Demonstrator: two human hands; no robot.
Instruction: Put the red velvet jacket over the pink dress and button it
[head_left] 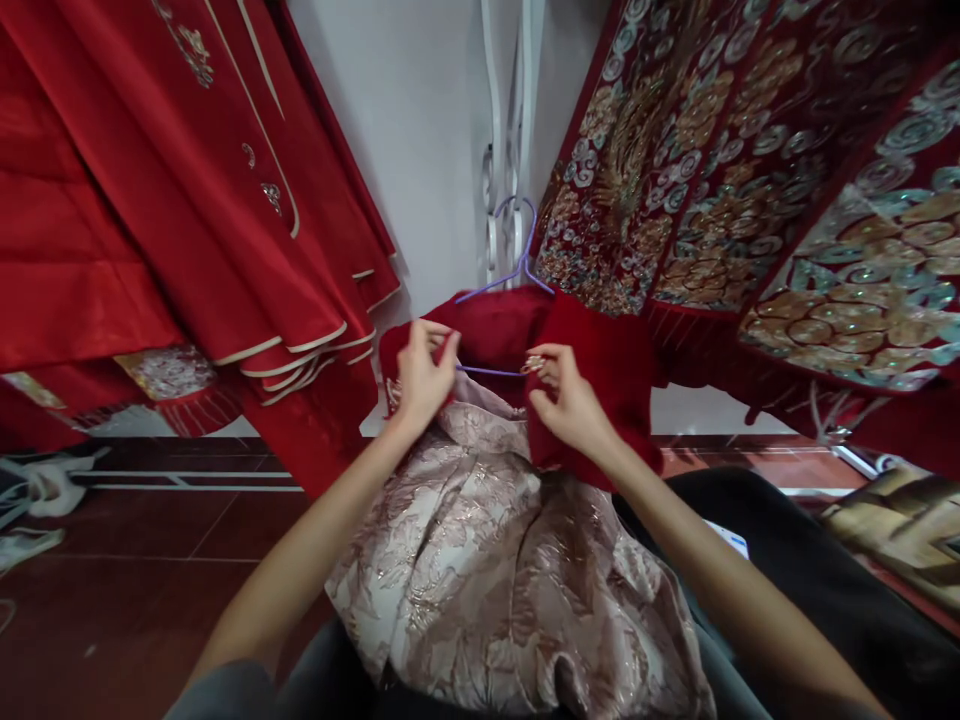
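Note:
A dark red jacket hangs open in front of me on a purple wire hanger, whose lower bar shows across the opening. My left hand is closed in a pinch at the jacket's left front edge; what lies between its fingertips is hidden. On the opposite edge, my right hand pinches a small gold beaded ornament with bent fingers. Below both hands, a pale pink-gold brocade garment spreads over my lap, its upper edge lying inside the jacket opening.
Red garments with pale piping hang at the left, and densely embroidered red ones at the right. White metal rods stand against the wall behind the hanger. A black surface and a patterned item are on the right.

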